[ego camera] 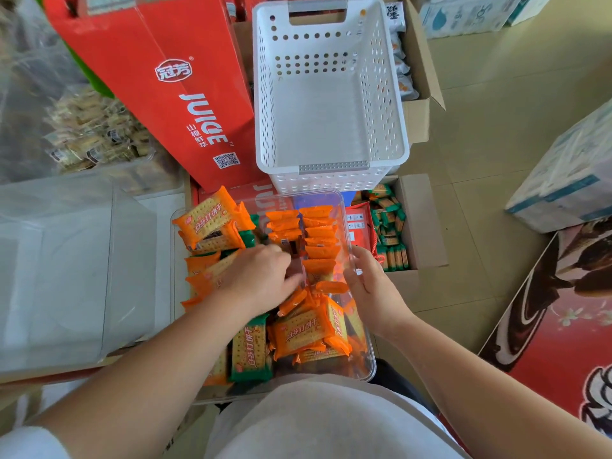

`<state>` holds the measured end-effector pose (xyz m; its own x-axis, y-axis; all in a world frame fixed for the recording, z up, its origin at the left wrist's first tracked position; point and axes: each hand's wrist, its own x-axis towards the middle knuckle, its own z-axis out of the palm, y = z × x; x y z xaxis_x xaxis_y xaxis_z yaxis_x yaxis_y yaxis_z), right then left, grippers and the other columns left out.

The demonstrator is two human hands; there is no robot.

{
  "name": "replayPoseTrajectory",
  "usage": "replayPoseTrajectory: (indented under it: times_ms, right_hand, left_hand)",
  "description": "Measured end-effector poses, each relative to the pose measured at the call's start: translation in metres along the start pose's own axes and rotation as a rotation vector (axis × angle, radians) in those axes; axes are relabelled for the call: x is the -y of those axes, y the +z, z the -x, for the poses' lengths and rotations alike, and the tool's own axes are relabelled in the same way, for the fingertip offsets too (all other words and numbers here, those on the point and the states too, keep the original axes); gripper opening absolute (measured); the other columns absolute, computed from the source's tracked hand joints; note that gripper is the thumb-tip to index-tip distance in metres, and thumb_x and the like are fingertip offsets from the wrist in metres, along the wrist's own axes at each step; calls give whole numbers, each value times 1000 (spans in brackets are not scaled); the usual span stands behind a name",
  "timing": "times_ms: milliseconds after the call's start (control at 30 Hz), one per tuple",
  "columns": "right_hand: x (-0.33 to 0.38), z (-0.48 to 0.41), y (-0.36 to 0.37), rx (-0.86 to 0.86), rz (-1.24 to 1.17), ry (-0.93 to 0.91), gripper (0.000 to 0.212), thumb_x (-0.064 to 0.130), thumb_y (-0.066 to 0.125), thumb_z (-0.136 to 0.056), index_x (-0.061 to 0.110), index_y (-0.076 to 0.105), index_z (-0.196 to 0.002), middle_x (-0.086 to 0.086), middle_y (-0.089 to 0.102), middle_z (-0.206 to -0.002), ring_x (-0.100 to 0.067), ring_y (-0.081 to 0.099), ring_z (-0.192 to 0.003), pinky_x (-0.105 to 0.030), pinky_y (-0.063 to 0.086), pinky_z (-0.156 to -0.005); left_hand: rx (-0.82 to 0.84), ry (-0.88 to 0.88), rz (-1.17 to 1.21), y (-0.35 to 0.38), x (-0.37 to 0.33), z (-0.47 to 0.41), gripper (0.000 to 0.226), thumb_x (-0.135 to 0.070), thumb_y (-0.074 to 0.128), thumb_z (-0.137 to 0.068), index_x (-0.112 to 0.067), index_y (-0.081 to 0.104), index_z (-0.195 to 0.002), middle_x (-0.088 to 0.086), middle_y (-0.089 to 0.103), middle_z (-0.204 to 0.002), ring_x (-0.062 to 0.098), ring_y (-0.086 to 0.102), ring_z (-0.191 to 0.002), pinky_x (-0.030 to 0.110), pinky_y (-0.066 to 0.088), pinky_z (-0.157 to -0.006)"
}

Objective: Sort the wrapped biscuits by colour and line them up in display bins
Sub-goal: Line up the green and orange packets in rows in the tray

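At far left, a big frosted storage bin (pixel 66 266), near wall just beside the biscuit heap. Beyond centre, a white perforated basket (pixel 331 111), upright, with a grey grip strip on its near rim. Left of the basket, a red juice carton (pixel 185 94), leaning, lower end down by the basket's front corner. Directly below the camera, a clear display bin (pixel 334 193), far rim close against the basket's near wall. Right of the bin, an open cardboard box (pixel 420 226) packed with green-wrapped biscuits (pixel 392 236) standing on edge.

Inside the clear bin's far half, orange-wrapped biscuits (pixel 319 238), lined up on edge in two neat rows side by side. In the near half, a loose pile of orange packs (pixel 304 332), some flat, some tilted. At the pile's left edge, one green pack (pixel 250 352), lying lengthwise. Just left of the rows, a further heap of orange packs (pixel 205 223), printed faces up, green wrappers showing between them.

Left hand (pixel 261 276) reaching palm-down over the near end of the left row, fingers bent down among the packs; too blurred to tell whether gripping a pack or merely touching. Right hand (pixel 371 286) clasping the bin's right wall, fingers curled at the rim.
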<state>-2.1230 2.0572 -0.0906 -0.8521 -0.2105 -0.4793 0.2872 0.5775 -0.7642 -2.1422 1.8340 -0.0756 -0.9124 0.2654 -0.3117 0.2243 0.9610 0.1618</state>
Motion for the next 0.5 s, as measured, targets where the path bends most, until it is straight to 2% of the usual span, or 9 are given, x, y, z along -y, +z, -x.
replayPoseTrajectory:
  times_ms: [100, 200, 367, 500]
  right_hand:
    - [1, 1, 0, -9, 6, -8, 42, 41, 36, -108, 34, 31, -149, 6, 50, -146, -18, 56, -125, -47, 53, -97]
    - [2, 2, 0, -7, 17, -11, 44, 41, 37, -107, 33, 31, -150, 6, 49, -147, -18, 56, -125, -46, 53, -97]
    - [1, 2, -1, -1, 13, -6, 45, 39, 37, -108, 32, 30, -151, 5, 46, -150, -20, 56, -128, -43, 52, -99]
    - [1, 2, -1, 1, -6, -5, 44, 41, 37, -107, 33, 29, -151, 3, 47, -149, -18, 58, -123, -44, 53, -98]
  left_hand:
    - [158, -1, -141, 7, -8, 15, 68, -81, 46, -84, -20, 67, -105, -1, 63, -101, 23, 58, -100, 39, 43, -88]
    - [218, -7, -219, 15, -10, 17, 66, -78, 52, -83, -20, 67, -109, 0, 64, -109, 25, 52, -112, 45, 33, -105]
    - [191, -21, -231, 10, -12, 11, 41, -55, 62, -90, -19, 68, -108, 0, 65, -109, 27, 49, -114, 47, 30, -107]
    - [170, -68, -178, 2, -3, 4, 38, -55, 65, -84, -21, 63, -100, -2, 61, -101, 24, 52, -107, 43, 35, -99]
